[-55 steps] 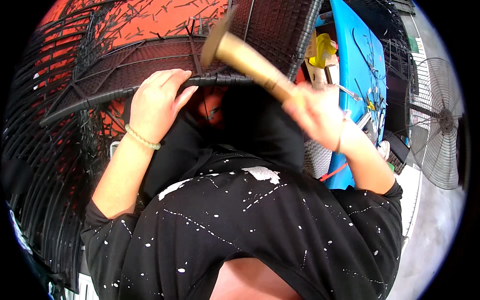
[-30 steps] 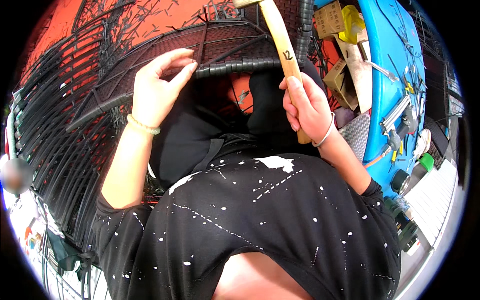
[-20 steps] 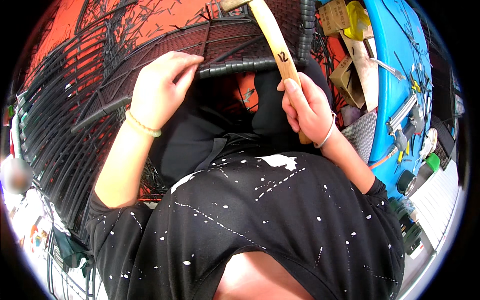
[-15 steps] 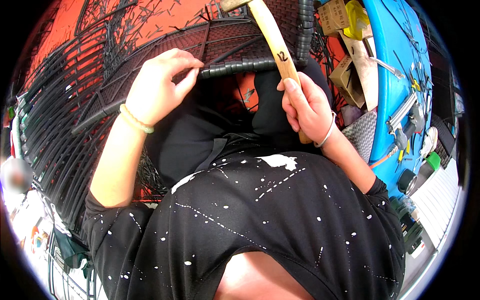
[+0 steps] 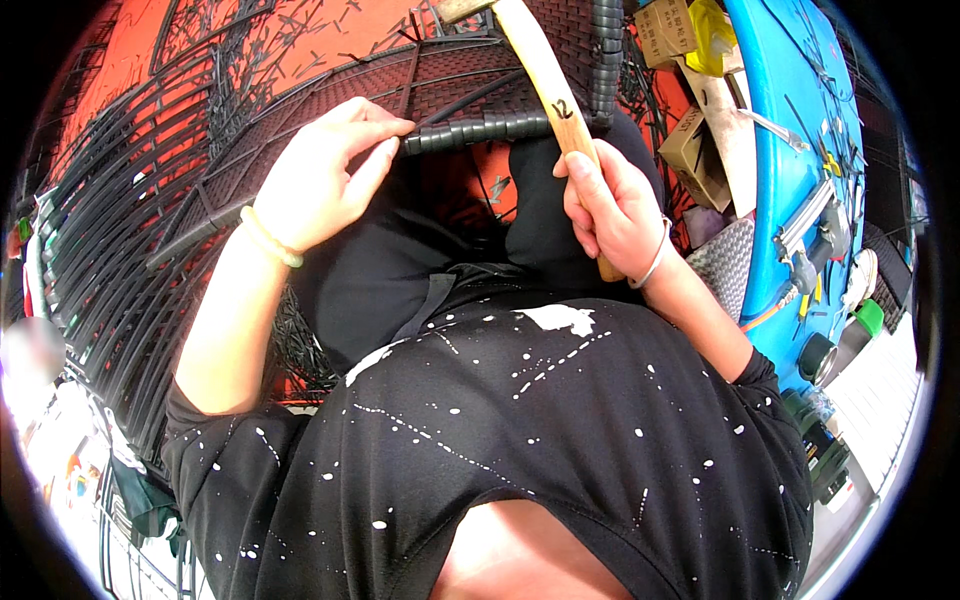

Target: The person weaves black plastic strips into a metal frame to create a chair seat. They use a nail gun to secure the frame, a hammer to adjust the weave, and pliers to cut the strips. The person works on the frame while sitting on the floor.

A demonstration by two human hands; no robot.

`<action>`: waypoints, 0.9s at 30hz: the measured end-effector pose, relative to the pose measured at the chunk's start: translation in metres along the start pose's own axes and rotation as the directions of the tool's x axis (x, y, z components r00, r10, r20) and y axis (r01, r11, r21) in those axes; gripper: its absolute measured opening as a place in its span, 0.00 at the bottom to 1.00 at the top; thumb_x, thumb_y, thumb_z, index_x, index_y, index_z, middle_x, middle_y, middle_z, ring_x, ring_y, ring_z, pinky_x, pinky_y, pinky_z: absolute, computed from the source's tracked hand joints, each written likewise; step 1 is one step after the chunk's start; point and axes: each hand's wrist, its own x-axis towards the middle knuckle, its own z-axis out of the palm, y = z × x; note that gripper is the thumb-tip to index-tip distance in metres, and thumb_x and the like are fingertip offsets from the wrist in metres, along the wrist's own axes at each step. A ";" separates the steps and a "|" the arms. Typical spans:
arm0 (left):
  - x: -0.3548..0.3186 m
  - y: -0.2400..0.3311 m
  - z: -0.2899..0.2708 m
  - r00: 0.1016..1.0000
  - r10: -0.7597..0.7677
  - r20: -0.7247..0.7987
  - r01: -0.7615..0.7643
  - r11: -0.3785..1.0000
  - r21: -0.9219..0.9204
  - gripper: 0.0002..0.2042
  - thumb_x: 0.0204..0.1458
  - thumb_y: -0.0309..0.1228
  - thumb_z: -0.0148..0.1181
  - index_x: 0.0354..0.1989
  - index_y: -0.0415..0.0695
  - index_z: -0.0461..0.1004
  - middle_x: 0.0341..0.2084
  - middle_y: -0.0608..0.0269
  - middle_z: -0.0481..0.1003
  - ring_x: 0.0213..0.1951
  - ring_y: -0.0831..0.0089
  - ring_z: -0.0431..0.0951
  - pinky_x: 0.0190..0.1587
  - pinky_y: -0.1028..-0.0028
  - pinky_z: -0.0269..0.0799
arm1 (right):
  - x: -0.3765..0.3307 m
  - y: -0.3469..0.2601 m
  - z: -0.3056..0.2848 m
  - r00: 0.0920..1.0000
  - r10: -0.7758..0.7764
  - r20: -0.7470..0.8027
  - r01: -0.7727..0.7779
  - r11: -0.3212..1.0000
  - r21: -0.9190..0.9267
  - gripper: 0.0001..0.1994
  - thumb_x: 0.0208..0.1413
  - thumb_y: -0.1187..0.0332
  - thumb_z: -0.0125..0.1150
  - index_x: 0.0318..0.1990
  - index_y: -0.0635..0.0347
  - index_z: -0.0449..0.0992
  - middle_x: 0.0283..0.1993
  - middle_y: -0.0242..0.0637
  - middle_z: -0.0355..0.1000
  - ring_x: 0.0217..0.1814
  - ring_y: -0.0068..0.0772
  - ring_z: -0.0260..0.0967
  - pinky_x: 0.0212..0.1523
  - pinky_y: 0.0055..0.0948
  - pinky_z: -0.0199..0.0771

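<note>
Progress: wicker weaving on our dark brown woven rattan chair frame (image 5: pixel 300 130) looks mostly done on the flat panel, and the black strip wrapping on the rim bar (image 5: pixel 480 128) covers the stretch between our hands. We'd guess the wrap to the left of that, where the bare bar runs down and away, is what's left, but that's a judgement call.
Left hand: our left hand (image 5: pixel 320 185) sits on the rim, fingers curled with thumb and fingertips pinched at the end of the wrapped section. Whether there's a loose strip end in the pinch, we can't tell.
Right hand: our right hand (image 5: pixel 610 205) is closed in a full fist around the pale wooden handle of the hammer (image 5: pixel 550 90). The hammer head is right at the top edge of the view, mostly cut off.
Where the work sits: the frame lies across our lap, rim bar just beyond our knees, left hand touching it, hammer handle crossing over it to the right of the wrap.
Around us: blue plastic workbench (image 5: pixel 790 120) with tools on the right, brown cardboard boxes (image 5: pixel 690 140) beside it, orange floor (image 5: pixel 330 30) littered with black strip offcuts.
</note>
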 end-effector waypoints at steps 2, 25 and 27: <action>-0.002 0.003 0.003 1.000 0.015 0.002 -0.015 0.998 0.053 0.12 0.56 0.24 0.56 0.47 0.35 0.76 0.39 0.50 0.75 0.43 0.56 0.78 0.49 0.67 0.72 | 0.000 0.001 0.000 1.000 -0.007 0.004 0.008 1.000 -0.022 0.13 0.71 0.60 0.42 0.42 0.61 0.66 0.18 0.25 0.59 0.11 0.14 0.52 0.12 0.15 0.53; -0.009 -0.015 0.014 0.989 0.135 -0.055 -0.117 0.962 0.245 0.13 0.51 0.28 0.65 0.45 0.39 0.78 0.44 0.53 0.79 0.47 0.60 0.80 0.52 0.69 0.74 | 0.002 0.003 0.002 1.000 -0.015 -0.018 0.016 0.998 0.066 0.12 0.69 0.61 0.46 0.40 0.61 0.68 0.19 0.25 0.60 0.12 0.14 0.54 0.12 0.18 0.57; -0.013 -0.019 0.020 0.982 0.128 -0.141 -0.111 0.987 0.118 0.13 0.51 0.27 0.65 0.45 0.39 0.78 0.44 0.53 0.79 0.48 0.60 0.80 0.52 0.69 0.74 | 0.001 0.002 0.002 1.000 -0.003 -0.023 0.005 0.997 0.078 0.12 0.69 0.61 0.46 0.40 0.61 0.67 0.19 0.25 0.60 0.12 0.14 0.53 0.12 0.18 0.57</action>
